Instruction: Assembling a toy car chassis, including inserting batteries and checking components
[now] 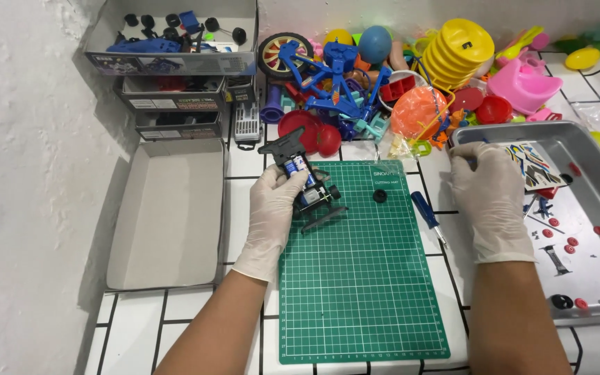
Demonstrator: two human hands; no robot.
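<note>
Black and blue, the little toy car frame point(305, 182) sits in the left hand point(272, 212), whose white-gloved fingers are closed around it. It is held just over the far left corner of the green cutting mat point(362, 278). A small black wheel point(380, 196) lies on the mat just to the right. A blue screwdriver point(426, 214) rests on the white tiles beside the mat's right edge.

The right hand point(489, 198), gloved too, lies on the near left rim of a metal tray point(592, 292). Its fingers curl down, but I cannot tell if they hold anything. A colourful sticker sheet point(532, 165) and small red bits lie in the tray.

On the left is an open grey cardboard box point(168, 215). Behind it, grey boxes point(171, 83) are stacked up, the top one holding blue parts and black wheels. At the far side is a heap of bright plastic toys point(411, 76).
</note>
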